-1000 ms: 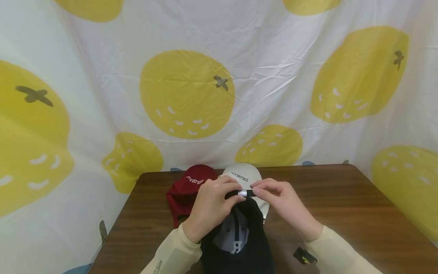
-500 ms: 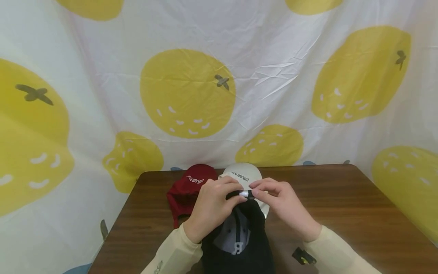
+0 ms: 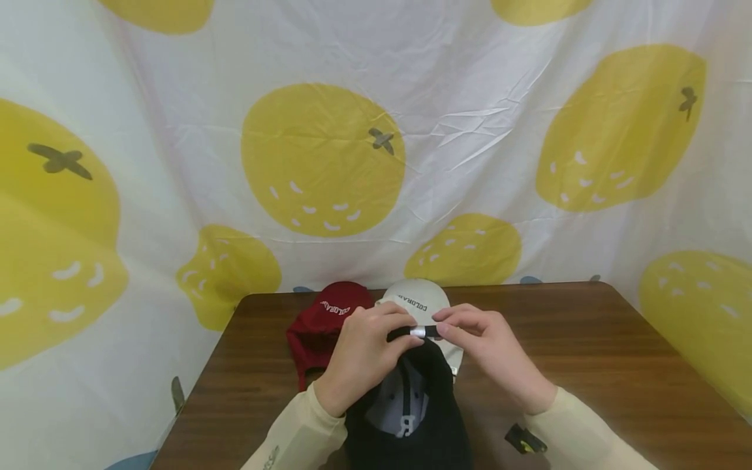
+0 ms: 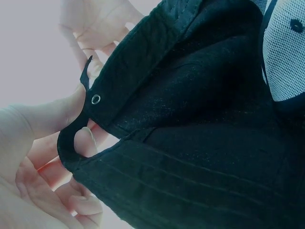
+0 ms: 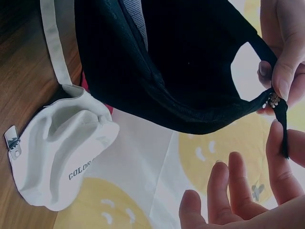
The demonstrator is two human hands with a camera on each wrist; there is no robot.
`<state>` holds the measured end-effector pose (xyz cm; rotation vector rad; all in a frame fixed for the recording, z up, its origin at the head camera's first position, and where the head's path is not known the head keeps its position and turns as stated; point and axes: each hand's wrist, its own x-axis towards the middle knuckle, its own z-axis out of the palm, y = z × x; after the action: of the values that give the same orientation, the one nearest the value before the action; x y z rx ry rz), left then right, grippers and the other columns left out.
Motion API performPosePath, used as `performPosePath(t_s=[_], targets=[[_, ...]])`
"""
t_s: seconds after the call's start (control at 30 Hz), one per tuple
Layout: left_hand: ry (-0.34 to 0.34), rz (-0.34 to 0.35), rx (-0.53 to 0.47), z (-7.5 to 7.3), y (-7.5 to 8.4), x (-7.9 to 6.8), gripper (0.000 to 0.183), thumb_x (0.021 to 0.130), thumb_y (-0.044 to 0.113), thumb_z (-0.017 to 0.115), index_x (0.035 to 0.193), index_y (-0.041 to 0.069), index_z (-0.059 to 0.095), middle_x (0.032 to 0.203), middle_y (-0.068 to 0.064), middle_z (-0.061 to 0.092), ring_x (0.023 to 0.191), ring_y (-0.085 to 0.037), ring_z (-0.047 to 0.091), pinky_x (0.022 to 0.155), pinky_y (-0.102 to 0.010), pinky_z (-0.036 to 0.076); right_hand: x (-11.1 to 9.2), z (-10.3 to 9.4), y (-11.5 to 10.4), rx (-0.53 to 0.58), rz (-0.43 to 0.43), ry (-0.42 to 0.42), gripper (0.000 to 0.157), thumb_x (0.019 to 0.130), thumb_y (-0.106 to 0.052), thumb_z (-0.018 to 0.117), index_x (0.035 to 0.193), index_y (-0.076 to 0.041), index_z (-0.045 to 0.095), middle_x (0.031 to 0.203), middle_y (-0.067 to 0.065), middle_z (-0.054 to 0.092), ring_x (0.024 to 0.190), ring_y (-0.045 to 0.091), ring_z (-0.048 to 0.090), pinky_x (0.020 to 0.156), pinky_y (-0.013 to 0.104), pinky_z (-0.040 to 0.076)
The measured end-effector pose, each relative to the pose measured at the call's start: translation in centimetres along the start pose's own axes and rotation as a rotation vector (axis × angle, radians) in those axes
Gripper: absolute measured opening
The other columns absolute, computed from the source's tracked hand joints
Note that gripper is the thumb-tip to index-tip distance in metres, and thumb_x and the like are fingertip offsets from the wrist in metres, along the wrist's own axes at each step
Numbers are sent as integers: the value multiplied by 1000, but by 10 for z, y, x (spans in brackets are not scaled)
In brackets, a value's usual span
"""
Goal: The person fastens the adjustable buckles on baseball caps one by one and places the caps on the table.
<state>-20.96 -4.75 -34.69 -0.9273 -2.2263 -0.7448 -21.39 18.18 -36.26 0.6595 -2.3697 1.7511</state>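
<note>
A black cap point(image 3: 411, 447) is held above the table, its grey-lined inside facing me. Its back strap point(image 4: 66, 143) arches over the opening at the far end. My left hand point(image 3: 361, 349) pinches that strap between thumb and fingers, just left of its silvery buckle point(image 3: 418, 331). On the other side, my right hand point(image 3: 493, 349) pinches the loose strap end point(image 5: 283, 129) between thumb and index finger. The right hand's other fingers are spread apart in the right wrist view. A small metal eyelet point(image 4: 96, 99) shows on the cap's edge.
Behind the hands, a red cap point(image 3: 335, 310) and a white cap point(image 3: 420, 297) lie on the brown wooden table point(image 3: 558, 326). Near the right sleeve sits a small black thing with yellow on it point(image 3: 525, 440). A lemon-print cloth point(image 3: 458, 163) hangs behind the table.
Over the last half second, my right hand has shifted slightly right with the strap end, and more black strap shows beside the buckle. The left hand keeps its hold almost unmoved.
</note>
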Motion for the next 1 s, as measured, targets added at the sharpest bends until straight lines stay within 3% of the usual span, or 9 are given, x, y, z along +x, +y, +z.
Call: performPosePath(t_s=[0.37, 1.0], targets=[[-3, 7, -20, -1, -1, -1, 19, 80, 24, 87, 96, 16, 80, 96, 6, 71, 88, -10, 67, 70, -30, 51, -1, -3, 1, -25, -5, 5, 13, 95, -22, 72, 92, -11, 79, 114, 2, 68, 110, 22, 63, 90, 28, 51], [0, 7, -42, -4, -2, -2, 18, 80, 19, 87, 96, 15, 80, 97, 6, 70, 89, -11, 65, 78, -31, 53, -1, -7, 7, -38, 0, 12, 14, 95, -23, 71, 92, -11, 78, 113, 2, 70, 111, 20, 63, 91, 27, 49]])
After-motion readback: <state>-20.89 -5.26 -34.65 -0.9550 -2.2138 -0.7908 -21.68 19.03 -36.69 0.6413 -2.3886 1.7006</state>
